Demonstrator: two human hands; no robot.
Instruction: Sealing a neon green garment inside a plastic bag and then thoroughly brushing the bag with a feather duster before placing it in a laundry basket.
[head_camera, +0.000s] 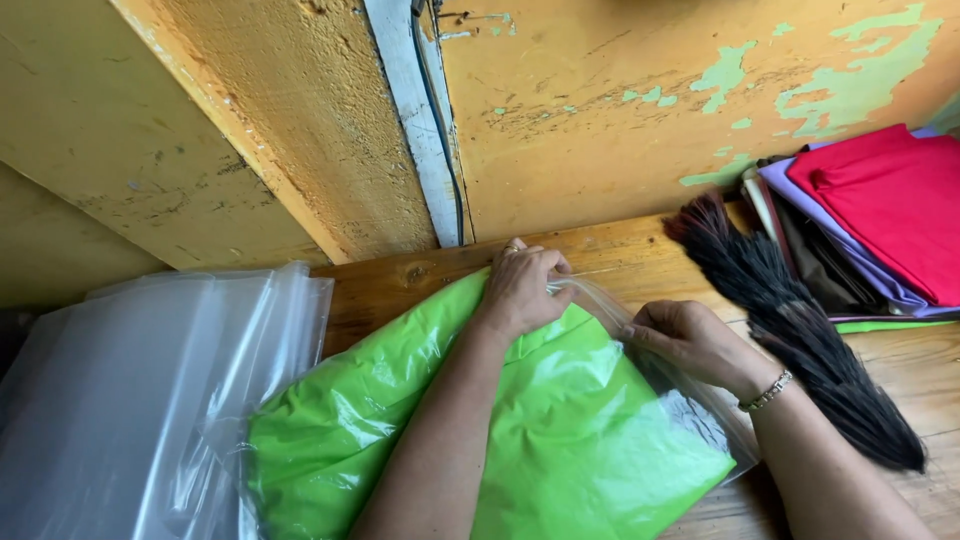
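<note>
Wooden tabletop (900, 370) carries your bagged green cloth (560, 440) at centre. Your left hand (522, 285) and right hand (690, 340) pinch its clear bag mouth (590, 290). Dark broom (800, 320) at three o'clock, plastic bags (140, 390) at nine.

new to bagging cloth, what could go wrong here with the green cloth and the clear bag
The left hand and right hand pinch the thin clear bag at its mouth; it may tear or bunch. The green cloth lies near the table edge and might slide off. The brush could snag the film.
</note>
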